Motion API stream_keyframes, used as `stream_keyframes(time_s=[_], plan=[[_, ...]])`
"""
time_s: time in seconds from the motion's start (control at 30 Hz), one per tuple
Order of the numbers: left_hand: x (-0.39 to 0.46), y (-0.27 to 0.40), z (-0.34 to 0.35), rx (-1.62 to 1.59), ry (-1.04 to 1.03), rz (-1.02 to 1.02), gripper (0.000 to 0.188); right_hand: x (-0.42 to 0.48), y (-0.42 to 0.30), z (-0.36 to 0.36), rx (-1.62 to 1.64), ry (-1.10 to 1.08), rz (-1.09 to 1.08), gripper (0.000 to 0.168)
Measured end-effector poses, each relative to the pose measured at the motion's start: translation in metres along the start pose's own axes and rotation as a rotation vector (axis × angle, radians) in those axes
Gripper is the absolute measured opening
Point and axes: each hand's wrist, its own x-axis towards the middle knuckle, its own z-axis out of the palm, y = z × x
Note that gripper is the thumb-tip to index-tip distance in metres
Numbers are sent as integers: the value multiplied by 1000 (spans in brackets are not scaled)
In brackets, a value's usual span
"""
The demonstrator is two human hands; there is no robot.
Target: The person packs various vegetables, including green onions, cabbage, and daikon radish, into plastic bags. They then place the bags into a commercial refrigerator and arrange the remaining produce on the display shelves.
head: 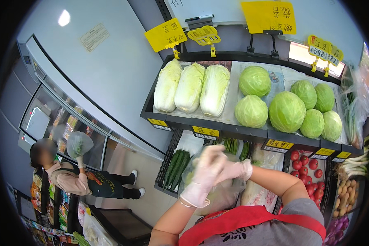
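My gloved left hand and gloved right hand meet in front of me at the gathered top of a clear plastic bag. The fingers are bent together on the plastic, and the left one is blurred. Something pale green shows dimly through the bag, too unclear to name. Beyond my hands, a black display shelf carries three napa cabbages on the left and several round green cabbages on the right.
Under the shelf are cucumbers, wrapped white radishes, tomatoes and potatoes. A person at left holds up a bag of greens near a glass-fronted cabinet. Yellow price signs rise above the shelf.
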Motion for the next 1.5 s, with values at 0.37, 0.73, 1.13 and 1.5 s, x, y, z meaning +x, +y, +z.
stream_keyframes(time_s=[0.37,0.73,1.13,1.5], plan=[[-41,-82,4,791,287,440,90,23,50,15,389,478,-214,40],[-42,-195,-23,112,207,-118,53,16,40,25,145,332,-588,38],[-19,-192,-120,-644,-458,-436,26,4,58,18,-557,283,-372,15],[-38,-133,-79,-503,115,-350,34,30,92,38,-824,603,-344,32]])
